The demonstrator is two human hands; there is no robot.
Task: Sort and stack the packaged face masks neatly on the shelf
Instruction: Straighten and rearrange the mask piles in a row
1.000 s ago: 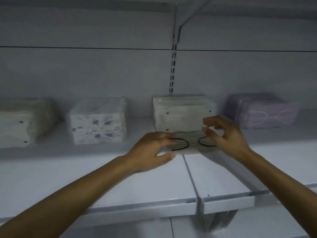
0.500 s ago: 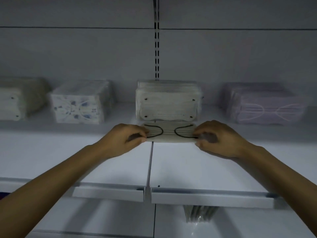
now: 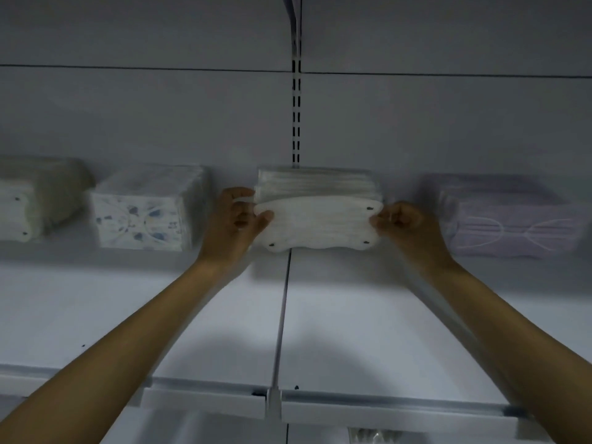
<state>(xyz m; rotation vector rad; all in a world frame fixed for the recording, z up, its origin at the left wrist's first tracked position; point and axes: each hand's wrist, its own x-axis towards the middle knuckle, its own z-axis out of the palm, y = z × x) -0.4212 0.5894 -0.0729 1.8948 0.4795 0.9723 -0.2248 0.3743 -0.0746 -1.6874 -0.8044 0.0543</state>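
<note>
A white packaged face mask (image 3: 320, 224) stands upright against the front of the white mask stack (image 3: 317, 184) at the back middle of the shelf (image 3: 368, 315). My left hand (image 3: 235, 219) pinches the mask's left edge. My right hand (image 3: 405, 224) pinches its right edge. The mask's plain side faces me, with small dark dots at its corners. Both forearms reach in over the shelf from below.
A patterned white-and-blue mask stack (image 3: 144, 213) and a pale stack (image 3: 28, 203) sit to the left. A lilac stack (image 3: 512, 219) sits to the right. A slotted upright (image 3: 296, 116) runs up the back wall. More packaged masks (image 3: 371, 435) hang below the shelf's front edge.
The mask lay flat on the shelf in front of the stack with its black ear loops up. Both hands have lifted it, turned it upright and moved it back against the stack.
</note>
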